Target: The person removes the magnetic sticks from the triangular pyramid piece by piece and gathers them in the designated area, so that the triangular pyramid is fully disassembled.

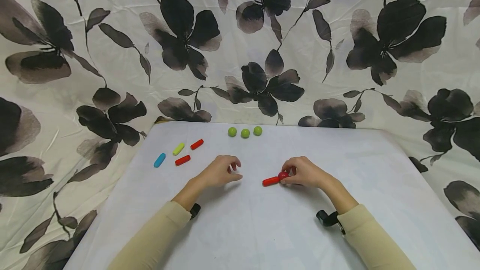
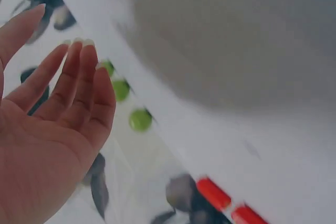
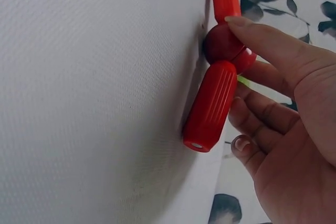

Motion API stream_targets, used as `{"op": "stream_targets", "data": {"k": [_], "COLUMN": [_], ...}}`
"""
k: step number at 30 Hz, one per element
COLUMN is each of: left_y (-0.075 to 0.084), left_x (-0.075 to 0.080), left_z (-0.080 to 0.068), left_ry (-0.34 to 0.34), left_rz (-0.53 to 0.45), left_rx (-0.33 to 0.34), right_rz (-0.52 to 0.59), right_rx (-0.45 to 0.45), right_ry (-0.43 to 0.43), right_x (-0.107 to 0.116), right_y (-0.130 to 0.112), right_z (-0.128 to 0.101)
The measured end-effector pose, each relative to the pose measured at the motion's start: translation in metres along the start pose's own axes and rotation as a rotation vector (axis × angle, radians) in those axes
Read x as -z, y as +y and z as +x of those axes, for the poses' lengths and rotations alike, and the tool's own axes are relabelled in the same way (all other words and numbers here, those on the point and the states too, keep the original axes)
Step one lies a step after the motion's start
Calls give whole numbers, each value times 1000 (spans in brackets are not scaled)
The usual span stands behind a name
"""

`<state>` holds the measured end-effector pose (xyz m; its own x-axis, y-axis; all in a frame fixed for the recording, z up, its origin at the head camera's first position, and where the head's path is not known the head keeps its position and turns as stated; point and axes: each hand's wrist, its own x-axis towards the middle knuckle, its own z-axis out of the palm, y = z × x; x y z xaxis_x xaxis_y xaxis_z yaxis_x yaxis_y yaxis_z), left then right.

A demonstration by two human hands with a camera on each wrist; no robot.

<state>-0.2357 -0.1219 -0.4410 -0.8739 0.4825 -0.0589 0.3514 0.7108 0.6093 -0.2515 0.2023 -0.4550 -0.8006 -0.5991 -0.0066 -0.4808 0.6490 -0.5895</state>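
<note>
1. Right hand (image 1: 305,172) pinches a red ball (image 1: 283,175) between fingertips; a red rod (image 1: 271,181) lies on the table (image 1: 262,228) touching the ball and pointing away from the hand. The right wrist view shows a second red rod (image 3: 211,106) on the ball's other side, close under the curled fingers. The whole piece sits near the table's middle, well in front of the three green balls (image 1: 245,132).

2. Left hand (image 1: 221,171) holds nothing; fingers loosely bent, palm open in the left wrist view. It rests left of the red ball, apart from it.

3. Risk: the joints at the ball look like mere contact. If the fingers twist or lift by the ball alone, a rod could likely drop off.

4. Risk: a freed ball would roll on the smooth cloth; nothing is there to stop it.

5. Risk: the idle left hand gives the far rod no support, so any push from the right could skid the piece sideways.

6. Spare rods (blue (image 1: 159,160), yellow-green (image 1: 178,149), two red (image 1: 182,160)) lie far left of the red ball, out of the way.
</note>
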Motion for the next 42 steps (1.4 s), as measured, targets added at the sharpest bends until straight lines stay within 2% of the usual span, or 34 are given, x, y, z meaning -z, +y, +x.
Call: {"op": "stream_targets", "data": {"k": [9, 21, 26, 32, 42], "left_y": [16, 28, 31, 30, 31], "left_x": [-26, -36, -39, -44, -46], "left_z": [25, 49, 55, 58, 60], "left_ry": [-92, -136, -154, -159, -124], "left_rz": [-66, -113, -105, -105, -100], "left_rx": [-64, -67, -75, -52, -31], "right_rz": [16, 6, 9, 17, 22], "right_rx": [33, -18, -21, -33, -30], "right_ry": [-14, -35, -31, -29, -26], "right_x": [3, 8, 7, 4, 4], "right_y": [1, 4, 4, 7, 7], "right_z": [2, 5, 4, 4, 4]}}
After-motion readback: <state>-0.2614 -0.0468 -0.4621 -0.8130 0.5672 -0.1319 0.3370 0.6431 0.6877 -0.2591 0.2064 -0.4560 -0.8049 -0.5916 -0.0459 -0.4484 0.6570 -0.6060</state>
